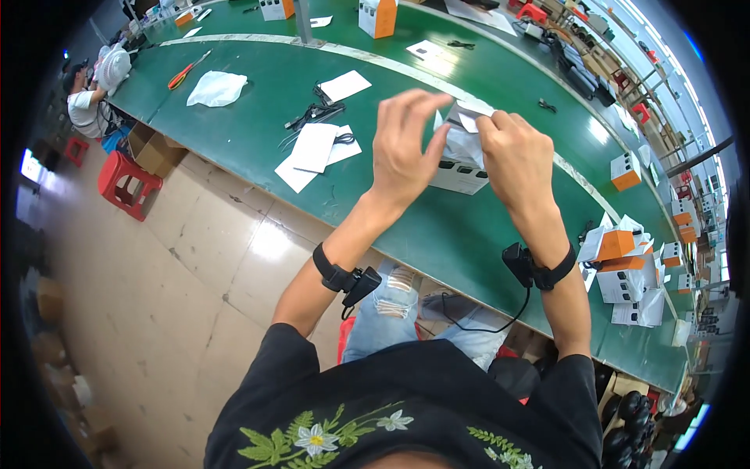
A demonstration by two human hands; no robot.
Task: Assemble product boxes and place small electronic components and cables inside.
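A small white box (459, 178) with dark pictures on its side stands on the green table in front of me, its top flaps raised and white wrapping showing inside. My left hand (402, 144) is beside the box's left edge, thumb and fingers apart, with nothing visible in its grasp. At the box's upper right, my right hand (516, 152) is closed, its fingertips pinching a white flap (469, 123). My hands partly hide the box's opening. To the left lie white paper sheets (315, 148) and black cables (312, 116).
A white plastic bag (217, 89) and an orange-handled screwdriver (181, 76) lie farther left. Stacked white-and-orange boxes (623, 283) crowd the table's right end. Another box (378, 17) stands at the back. A red stool (130, 184) is on the floor, near a seated person (83, 109).
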